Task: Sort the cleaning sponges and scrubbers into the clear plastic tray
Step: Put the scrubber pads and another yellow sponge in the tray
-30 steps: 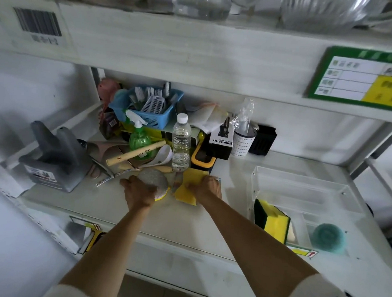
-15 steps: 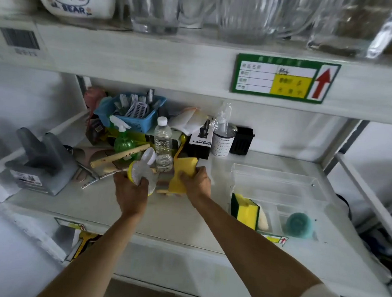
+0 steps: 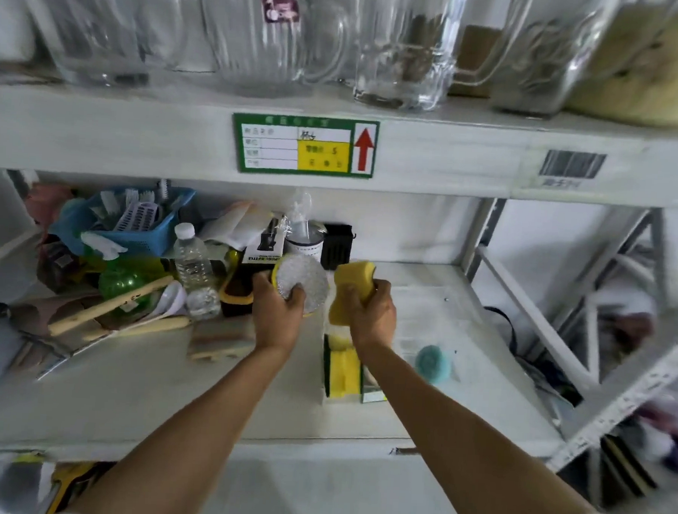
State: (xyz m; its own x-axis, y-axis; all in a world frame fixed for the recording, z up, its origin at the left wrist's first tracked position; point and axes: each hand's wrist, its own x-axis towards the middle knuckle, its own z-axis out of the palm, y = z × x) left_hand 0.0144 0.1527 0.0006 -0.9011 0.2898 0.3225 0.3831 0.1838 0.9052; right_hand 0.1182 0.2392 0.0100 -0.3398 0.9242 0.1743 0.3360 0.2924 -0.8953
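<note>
My left hand point(image 3: 277, 312) grips a round silver-mesh scrubber with a yellow rim point(image 3: 303, 280), held up above the shelf. My right hand point(image 3: 371, 317) squeezes a yellow sponge point(image 3: 352, 283) beside it, over the left end of the clear plastic tray point(image 3: 464, 302). In the tray stand a yellow and green sponge point(image 3: 341, 369) on edge and a round teal scrubber point(image 3: 433, 363). My right forearm hides part of the tray's near side.
Clutter fills the shelf's left: a blue basket of brushes point(image 3: 135, 222), a water bottle point(image 3: 193, 267), a green spray bottle point(image 3: 122, 282), wooden utensils point(image 3: 107, 309), a black box point(image 3: 263, 245). Glass jugs point(image 3: 403, 44) stand on the upper shelf. A metal rack frame point(image 3: 560, 347) is at right.
Both hands lifted the round scrubber and the yellow sponge off the shelf and carried them right, toward the tray. The camera tilted up and turned right.
</note>
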